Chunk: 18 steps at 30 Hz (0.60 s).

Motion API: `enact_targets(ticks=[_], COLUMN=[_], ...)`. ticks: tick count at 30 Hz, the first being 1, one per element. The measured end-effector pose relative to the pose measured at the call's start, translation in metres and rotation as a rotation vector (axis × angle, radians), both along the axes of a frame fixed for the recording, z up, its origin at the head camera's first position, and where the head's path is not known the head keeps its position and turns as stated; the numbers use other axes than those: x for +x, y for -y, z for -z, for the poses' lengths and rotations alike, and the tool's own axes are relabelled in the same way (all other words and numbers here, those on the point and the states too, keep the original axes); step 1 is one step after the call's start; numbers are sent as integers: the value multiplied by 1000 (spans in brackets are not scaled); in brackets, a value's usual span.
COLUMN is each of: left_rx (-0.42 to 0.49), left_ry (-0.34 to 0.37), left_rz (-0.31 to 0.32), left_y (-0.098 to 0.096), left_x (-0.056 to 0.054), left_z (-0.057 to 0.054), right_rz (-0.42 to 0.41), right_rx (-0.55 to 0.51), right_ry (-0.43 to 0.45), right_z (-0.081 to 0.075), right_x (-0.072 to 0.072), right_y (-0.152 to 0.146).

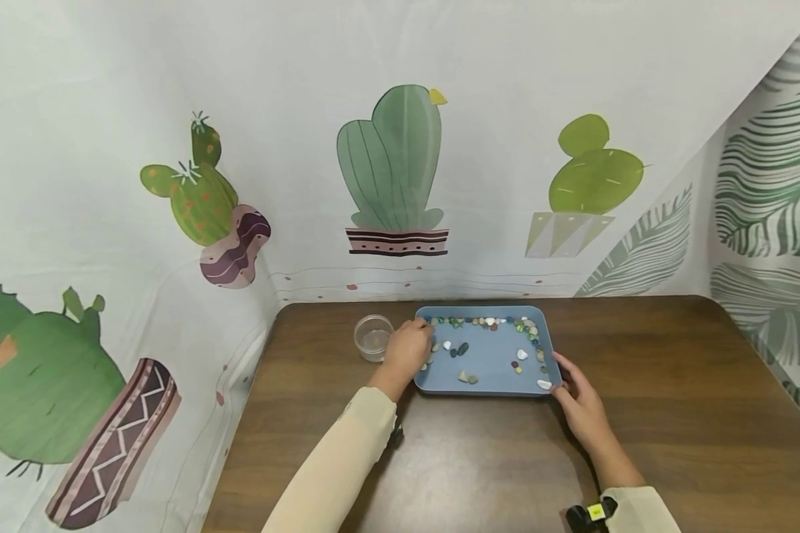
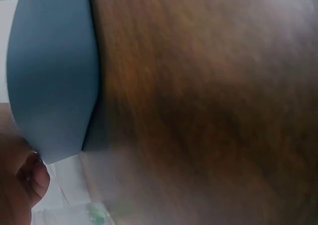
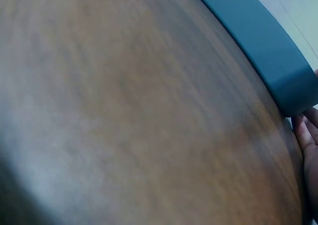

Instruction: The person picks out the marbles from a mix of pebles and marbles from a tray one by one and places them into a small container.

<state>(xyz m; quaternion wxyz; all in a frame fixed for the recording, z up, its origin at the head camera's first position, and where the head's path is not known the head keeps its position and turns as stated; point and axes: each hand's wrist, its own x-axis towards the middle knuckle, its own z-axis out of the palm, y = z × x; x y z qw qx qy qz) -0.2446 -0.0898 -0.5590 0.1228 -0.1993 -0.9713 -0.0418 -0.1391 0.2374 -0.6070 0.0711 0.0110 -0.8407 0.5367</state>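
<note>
A shallow blue tray (image 1: 490, 366) lies on the table with several small stones in it. Green, blue, white and brown stones line its far side and its right side. In the middle lie dark stones (image 1: 463, 348), a white stone (image 1: 522, 354) and tan ones. My left hand (image 1: 408, 349) holds the tray's left edge with curled fingers (image 2: 39, 178); part of its grip is hidden. At the near right corner, my right hand (image 1: 581, 407) grips the rim, thumb in front and fingers along the side.
A clear round container (image 1: 373, 337) stands left of the tray, close to my left hand. The brown wooden table (image 1: 673, 385) ends at a white cloth (image 1: 493, 148) printed with cacti, which hangs behind it and on the left.
</note>
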Motion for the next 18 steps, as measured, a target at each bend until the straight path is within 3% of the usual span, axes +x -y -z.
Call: enact_targets(ticks=[8, 18], left_rx=[-51, -163], left_ry=[11, 101], left_rz=[10, -9], left_y=[-1, -5], left_x=[-1, -2], left_z=[-2, -5], right_rz=[-1, -1], right_rx=[-15, -20], right_ry=[-18, -37], right_z=[-5, -3], right_x=[1, 2], right_y=[3, 3])
